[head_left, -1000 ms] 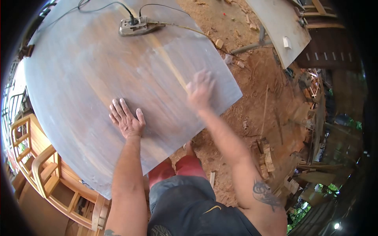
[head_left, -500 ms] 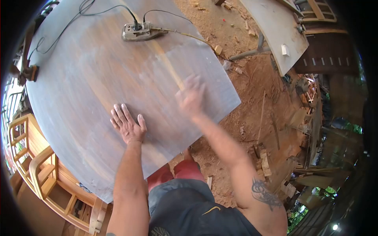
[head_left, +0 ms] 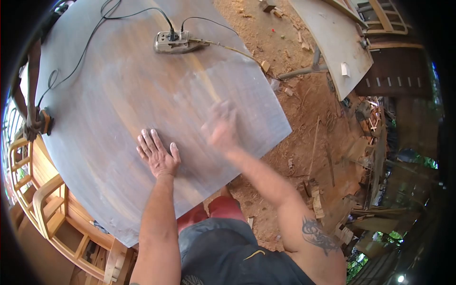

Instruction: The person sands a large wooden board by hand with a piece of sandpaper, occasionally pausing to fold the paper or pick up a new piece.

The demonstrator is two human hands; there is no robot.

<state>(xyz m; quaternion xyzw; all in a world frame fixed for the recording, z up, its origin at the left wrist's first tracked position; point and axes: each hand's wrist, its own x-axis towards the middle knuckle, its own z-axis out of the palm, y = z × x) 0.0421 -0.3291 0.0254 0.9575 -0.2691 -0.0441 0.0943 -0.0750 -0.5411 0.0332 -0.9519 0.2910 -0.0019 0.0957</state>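
A broad wooden panel [head_left: 109, 156] with a whitish, dusty coating fills the middle of the view. On its near half my left hand [head_left: 159, 154] lies flat, fingers spread and tips whitened, holding nothing. Farther right, my right hand [head_left: 222, 128] is over the panel's surface, smeared by motion. Whether its fingers hold anything is hidden by the blur. A power strip [head_left: 173, 42] with black plugs and cords rests near the panel's far side.
At the left edge another person's hand [head_left: 33, 124] is on a sander-like tool [head_left: 46, 121]. A wooden chair frame [head_left: 50, 204] stands at lower left. Sawdust and wood scraps cover the dirt floor [head_left: 304, 128]. A pale board [head_left: 327, 47] stands at upper right.
My right hand has shifted slightly left and toward me over the panel. My left hand stays flat in place. The other person's hand and tool at the left show more fully.
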